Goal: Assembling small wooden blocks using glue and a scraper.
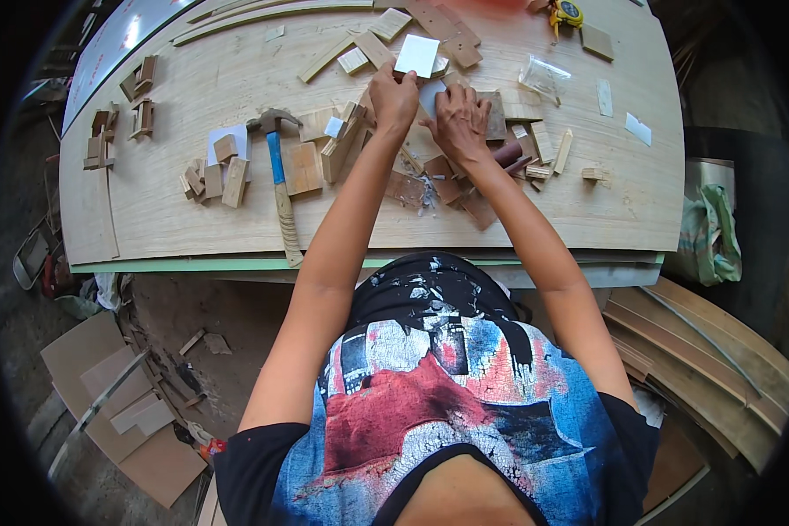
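Between the thumb and fingers of my left hand (pixel 394 96) is a thin white square piece (pixel 417 55), held by its near edge. Close beside it, my right hand (pixel 461 123) is bent palm down over the heap of wood offcuts. A pale white piece (pixel 430 95) shows by its thumb side; what lies under the fingers is hidden. Left of my left forearm lies a claw hammer (pixel 280 175) with a blue and wooden handle. Wood blocks (pixel 304 168) sit between the hammer and that forearm. A dark red cylinder (pixel 507 154) lies near my right wrist.
Small wooden assemblies (pixel 143 118) stand at the table's left. Nearer the hammer, blocks rest around a white sheet (pixel 228 140). A yellow tape measure (pixel 567 12), a clear plastic cup (pixel 543 77) and long wood strips (pixel 272 16) lie farther back. Boards (pixel 701 351) are stacked at lower right.
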The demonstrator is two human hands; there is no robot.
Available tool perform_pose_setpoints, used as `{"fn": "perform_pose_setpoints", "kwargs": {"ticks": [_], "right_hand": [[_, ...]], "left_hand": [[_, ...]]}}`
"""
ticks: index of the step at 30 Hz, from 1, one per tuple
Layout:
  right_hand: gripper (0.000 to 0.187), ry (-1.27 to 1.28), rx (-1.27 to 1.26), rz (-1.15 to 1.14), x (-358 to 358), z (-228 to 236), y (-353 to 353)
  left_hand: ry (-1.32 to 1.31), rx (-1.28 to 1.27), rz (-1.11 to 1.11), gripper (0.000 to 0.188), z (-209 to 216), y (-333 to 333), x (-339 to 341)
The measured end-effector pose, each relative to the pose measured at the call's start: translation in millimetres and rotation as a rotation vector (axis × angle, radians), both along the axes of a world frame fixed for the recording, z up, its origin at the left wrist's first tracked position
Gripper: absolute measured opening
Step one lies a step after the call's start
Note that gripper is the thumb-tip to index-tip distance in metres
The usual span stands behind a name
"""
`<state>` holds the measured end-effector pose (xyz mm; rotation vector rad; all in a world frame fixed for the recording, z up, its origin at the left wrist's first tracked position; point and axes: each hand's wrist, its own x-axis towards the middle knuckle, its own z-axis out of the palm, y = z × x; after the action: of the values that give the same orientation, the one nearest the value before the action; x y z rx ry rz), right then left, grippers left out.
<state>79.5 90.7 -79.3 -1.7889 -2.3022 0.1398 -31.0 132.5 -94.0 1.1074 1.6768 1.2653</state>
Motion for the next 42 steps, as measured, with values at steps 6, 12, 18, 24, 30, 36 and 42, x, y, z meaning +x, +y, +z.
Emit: {"fn": "perform_pose_setpoints", "kwargs": {"ticks": [6,12,18,24,30,36,42], "right_hand": [[0.030,-0.040,0.201,0.029,0.5,-3.8,-5.0],[0.019,-0.091,0.064,0.108,4.6,-4.9,-2.5],[0.043,0.045,-0.006,0.210,9.3,1.6,-9.7],[0.052,0.095,0.001,0.154,15.4,4.1,-14.2],[0.049,1.037,-0.875,0.153,29.6,30.5,-7.0],[0.032,1.415,-1.190,0.034,35.2,29.5,-37.1],[0.038,1.416,-1.324,-0.033,21.6,24.8,-60.0]], "left_hand": [[0.377,0.161,0.026,0.037,16.8,-44.3,3.3],[0.289,0.084,-0.070,0.026,19.5,-87.7,-7.1],[0.212,0.038,-0.064,0.022,12.8,-98.3,-12.3],[0.186,0.031,-0.067,0.025,17.6,-101.2,-13.6],[-0.207,-0.031,-0.121,0.040,28.2,-102.8,-26.4],[-0.402,-0.234,-0.317,0.035,52.1,-120.9,-38.6],[-0.398,-0.263,-0.298,0.031,44.6,-150.5,-57.2]]}}
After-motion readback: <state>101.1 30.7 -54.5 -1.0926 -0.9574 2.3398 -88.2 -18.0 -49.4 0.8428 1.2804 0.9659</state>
